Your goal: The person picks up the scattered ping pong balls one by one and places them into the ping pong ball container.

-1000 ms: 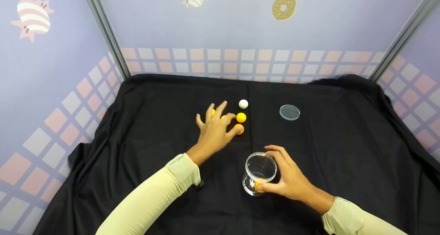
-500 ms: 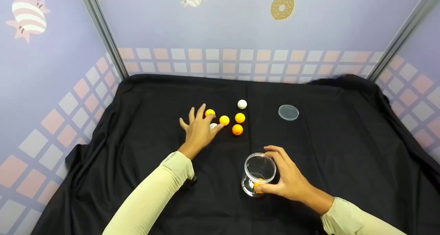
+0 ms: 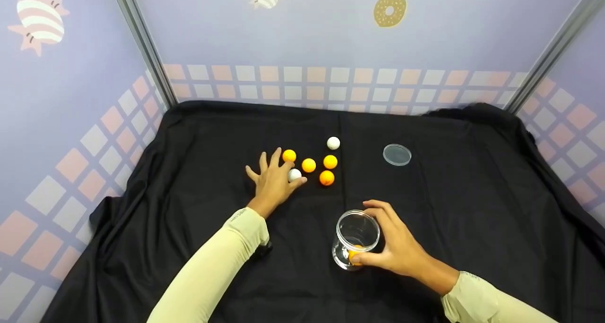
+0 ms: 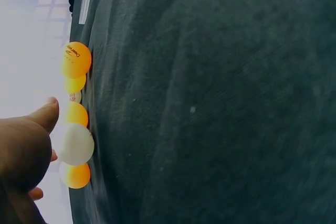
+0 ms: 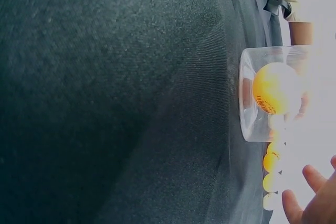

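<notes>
My left hand (image 3: 272, 181) reaches over the cloth with its fingers spread, the thumb and index finger on either side of a white table tennis ball (image 3: 294, 175). In the left wrist view the thumb stands apart from that white ball (image 4: 77, 144). My right hand (image 3: 398, 245) holds a clear plastic jar (image 3: 358, 228) between thumb and fingers. The jar has no lid on, stands on the cloth, and has an orange ball (image 5: 275, 88) inside. Part of that ball is covered by the right thumb in the head view.
Several orange balls lie close by, among them one orange ball (image 3: 326, 178) with print. Farther back is another white ball (image 3: 333, 143). A clear round lid (image 3: 397, 155) lies flat to the right. Wrinkled black cloth (image 3: 227, 138) covers the table, with patterned walls (image 3: 302, 39) around it.
My left hand has moved left from above the orange balls to the white ball, settling lower around it. The right hand and the jar stay in place.
</notes>
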`<state>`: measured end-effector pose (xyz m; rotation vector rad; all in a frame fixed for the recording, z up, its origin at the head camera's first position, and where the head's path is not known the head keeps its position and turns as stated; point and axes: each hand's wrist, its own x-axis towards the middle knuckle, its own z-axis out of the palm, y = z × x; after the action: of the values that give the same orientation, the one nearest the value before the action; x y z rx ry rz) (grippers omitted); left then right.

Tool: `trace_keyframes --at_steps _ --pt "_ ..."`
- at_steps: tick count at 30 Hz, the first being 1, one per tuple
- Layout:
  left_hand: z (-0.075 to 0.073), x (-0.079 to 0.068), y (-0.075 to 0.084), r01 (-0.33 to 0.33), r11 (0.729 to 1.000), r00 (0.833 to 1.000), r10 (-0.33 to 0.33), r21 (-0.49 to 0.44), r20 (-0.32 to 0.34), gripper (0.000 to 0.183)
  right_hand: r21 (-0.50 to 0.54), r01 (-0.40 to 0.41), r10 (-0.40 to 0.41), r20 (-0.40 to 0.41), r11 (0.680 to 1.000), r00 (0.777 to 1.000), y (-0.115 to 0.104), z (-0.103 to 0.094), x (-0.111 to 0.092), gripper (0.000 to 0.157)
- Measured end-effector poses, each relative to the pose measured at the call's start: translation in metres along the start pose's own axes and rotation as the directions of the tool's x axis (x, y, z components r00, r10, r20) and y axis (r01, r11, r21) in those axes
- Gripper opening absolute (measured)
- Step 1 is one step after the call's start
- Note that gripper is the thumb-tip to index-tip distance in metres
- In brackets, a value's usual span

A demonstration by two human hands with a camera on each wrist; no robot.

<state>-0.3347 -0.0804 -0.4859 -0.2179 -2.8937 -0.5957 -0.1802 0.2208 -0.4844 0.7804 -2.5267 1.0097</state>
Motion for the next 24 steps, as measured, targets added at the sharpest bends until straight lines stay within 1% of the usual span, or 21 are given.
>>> trace_keyframes --at_steps 3,9,17,24 --pt "0.0025 -0.0002 0.0003 0.001 1.0 1.0 -0.001 0.004 -0.001 0.056 0.003 -0.003 0.003 0.003 1.0 1.0 -0.0001 0.0001 0.0001 0.091" --pt "0.0046 -0.001 0.0001 -0.015 1.0 0.999 0.016 0.023 -0.032 0.04 0.0 0.003 -0.003 0.0 1.0 1.0 0.0001 0.0008 -0.0002 0.091" --pt "0.0043 -0.001 0.0008 -0.017 1.0 0.999 0.018 0.023 -0.043 0.04 0.0 0.002 -0.002 -0.004 1.0 1.0 -0.0004 0.0009 -0.0002 0.091" --pt "0.0035 0.0012 0.0012 -0.008 1.0 0.999 0.007 -0.012 -0.047 0.04 -0.003 -0.003 0.003 -0.004 1.0 1.0 -0.0006 0.0012 -0.0003 0.09"
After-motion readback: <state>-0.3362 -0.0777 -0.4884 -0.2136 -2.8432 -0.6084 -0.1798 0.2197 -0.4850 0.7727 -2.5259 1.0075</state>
